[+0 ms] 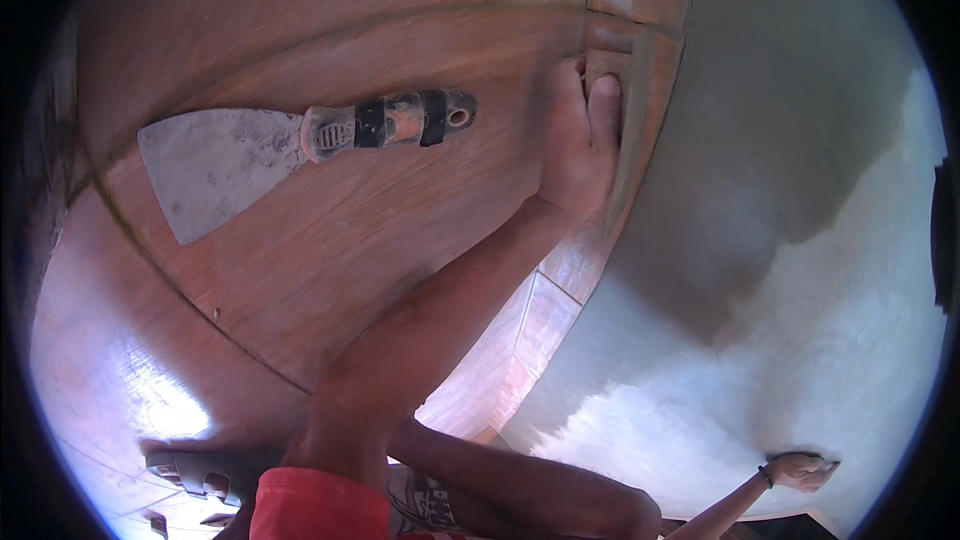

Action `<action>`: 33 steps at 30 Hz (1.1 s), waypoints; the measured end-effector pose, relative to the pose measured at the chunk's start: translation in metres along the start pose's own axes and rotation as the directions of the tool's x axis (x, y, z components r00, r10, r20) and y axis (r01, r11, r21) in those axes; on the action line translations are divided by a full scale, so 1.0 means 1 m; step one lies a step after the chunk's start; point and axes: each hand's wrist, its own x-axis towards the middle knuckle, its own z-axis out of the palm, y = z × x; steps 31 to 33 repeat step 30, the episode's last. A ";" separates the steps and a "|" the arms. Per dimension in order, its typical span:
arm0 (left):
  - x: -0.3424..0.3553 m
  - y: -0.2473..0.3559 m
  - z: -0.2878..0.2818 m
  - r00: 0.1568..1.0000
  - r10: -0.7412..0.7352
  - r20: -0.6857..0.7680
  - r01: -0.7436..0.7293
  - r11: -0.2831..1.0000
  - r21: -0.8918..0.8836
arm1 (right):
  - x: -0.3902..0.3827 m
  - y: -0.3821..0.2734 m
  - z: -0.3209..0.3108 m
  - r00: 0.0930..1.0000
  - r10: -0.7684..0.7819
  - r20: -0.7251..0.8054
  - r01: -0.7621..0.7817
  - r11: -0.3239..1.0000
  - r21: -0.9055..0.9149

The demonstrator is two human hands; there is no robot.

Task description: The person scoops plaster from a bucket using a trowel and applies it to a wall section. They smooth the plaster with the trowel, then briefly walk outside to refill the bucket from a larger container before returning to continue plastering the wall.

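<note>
My left hand (580, 145) reaches out from a red sleeve to the skirting tiles along the foot of the wall. Its fingers are closed, with the thumb pressed on a small flat brownish block (608, 64); what it is made of I cannot tell. Left of that hand a wide putty knife (230, 165) lies on the floor, its grey blade pointing left and its worn handle wrapped in black tape. At the lower right my right hand (802, 471), with a dark band at the wrist, is closed near the wall. Whatever it may hold is too small to make out.
Reddish-brown floor tiles (330, 240) with dark joints spread to the left. A pale wall (860, 280) with a large darker grey patch rises at the right. My bent leg (540, 475) crosses the lower middle, and dark footwear (215, 480) shows at the lower left.
</note>
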 end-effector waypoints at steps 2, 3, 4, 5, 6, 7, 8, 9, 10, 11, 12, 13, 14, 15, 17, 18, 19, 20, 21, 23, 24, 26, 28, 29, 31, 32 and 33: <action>0.001 0.001 0.007 0.999 0.009 0.033 -0.009 1.000 -0.002 | 0.002 -0.013 -0.006 0.999 0.020 0.036 -0.018 0.999 -0.043; -0.001 0.000 0.011 0.999 0.009 0.045 -0.008 0.999 -0.033 | 0.002 -0.015 -0.006 0.999 0.033 0.037 -0.031 0.999 -0.045; -0.002 0.000 0.014 0.998 0.011 0.056 -0.007 0.998 -0.063 | 0.002 -0.017 -0.007 0.998 0.046 0.039 -0.044 0.998 -0.046; -0.002 -0.003 0.015 0.997 0.078 0.027 -0.077 0.995 -0.056 | 0.001 -0.018 -0.007 0.997 0.058 0.040 -0.056 0.997 -0.049; -0.002 -0.005 0.016 0.989 0.147 -0.001 -0.146 0.988 -0.047 | 0.001 -0.017 -0.006 0.998 0.043 0.038 -0.041 0.998 -0.045; -0.002 -0.007 0.018 0.976 0.215 -0.031 -0.216 0.976 -0.036 | 0.001 -0.017 -0.006 0.999 0.026 0.036 -0.025 0.999 -0.040; -0.005 -0.008 0.018 0.978 0.210 -0.014 -0.210 0.978 -0.004 | 0.001 -0.016 -0.007 0.999 0.009 0.036 -0.008 0.999 -0.037; -0.009 -0.009 0.018 0.979 0.204 0.001 -0.204 0.979 0.027 | 0.000 -0.014 -0.006 0.999 0.018 0.036 -0.016 0.999 -0.039; -0.013 -0.009 0.019 0.980 0.200 0.016 -0.200 0.978 0.059 | 0.000 -0.011 -0.005 0.999 0.026 0.035 -0.024 0.999 -0.041; -0.016 -0.006 0.019 0.983 0.181 0.019 -0.182 0.981 0.066 | 0.000 -0.009 -0.004 0.999 0.034 0.033 -0.033 0.999 -0.041; -0.018 -0.002 0.021 0.986 0.163 0.022 -0.164 0.984 0.073 | 0.000 -0.007 -0.004 0.999 0.030 0.029 -0.028 0.999 -0.042; -0.021 0.002 0.023 0.989 0.145 0.024 -0.147 0.986 0.079 | 0.000 -0.004 -0.003 0.999 0.026 0.024 -0.025 0.999 -0.043; -0.024 0.008 0.027 0.988 0.155 0.023 -0.157 0.975 0.155 | 0.000 -0.004 -0.004 1.000 0.019 0.019 -0.019 0.999 -0.045; -0.027 0.015 0.031 0.986 0.165 0.023 -0.166 0.959 0.229 | 0.000 -0.005 -0.004 0.999 0.028 0.019 -0.027 0.998 -0.050; -0.035 0.022 0.043 0.982 0.187 0.003 -0.177 0.928 0.329 | 0.000 -0.010 -0.005 0.999 0.046 0.015 -0.045 0.997 -0.055; -0.039 0.022 0.052 0.980 0.199 -0.020 -0.179 0.917 0.357 | 0.000 -0.007 -0.004 0.999 0.040 0.014 -0.039 0.998 -0.044; -0.045 0.023 0.060 0.976 0.212 -0.042 -0.180 0.905 0.386 | 0.000 -0.001 -0.003 0.999 0.033 0.012 -0.033 0.999 -0.033; -0.059 0.022 0.068 0.977 0.211 0.023 -0.203 0.899 0.388 | -0.001 0.002 -0.003 0.999 0.032 0.009 -0.031 0.999 -0.023; -0.078 0.022 0.075 0.974 0.210 0.084 -0.226 0.892 0.392 | -0.002 0.000 -0.003 0.999 0.032 0.012 -0.031 0.999 -0.027; -0.113 0.026 0.087 0.906 0.404 0.126 -0.423 0.878 0.223 | -0.002 -0.008 -0.005 1.000 0.023 0.021 -0.022 0.999 -0.032; -0.120 0.035 0.085 0.913 0.369 0.176 -0.400 0.895 0.198 | -0.002 -0.010 -0.006 0.999 0.031 0.023 -0.030 0.999 -0.021; -0.127 0.049 0.075 0.912 0.302 0.277 -0.352 0.923 0.153 | -0.001 -0.014 -0.007 0.998 0.050 0.024 -0.050 0.999 0.003; -0.098 0.037 0.060 0.983 0.081 0.165 -0.126 0.950 0.284 | -0.002 -0.002 -0.004 1.000 0.011 0.021 -0.012 0.998 0.059; -0.075 0.035 0.051 0.997 0.043 0.059 -0.060 0.946 0.319 | -0.005 0.012 -0.001 1.000 -0.006 0.022 0.004 0.997 0.076; -0.051 0.034 0.040 0.998 0.009 -0.056 0.010 0.940 0.342 | -0.007 0.015 -0.004 1.000 0.002 0.020 -0.003 0.998 0.068; -0.051 0.034 0.040 0.998 0.009 -0.056 0.010 0.940 0.342 | -0.007 0.015 -0.004 1.000 0.002 0.020 -0.003 0.998 0.068; -0.051 0.034 0.040 0.998 0.009 -0.056 0.010 0.940 0.342 | -0.007 0.015 -0.004 1.000 0.002 0.020 -0.003 0.998 0.068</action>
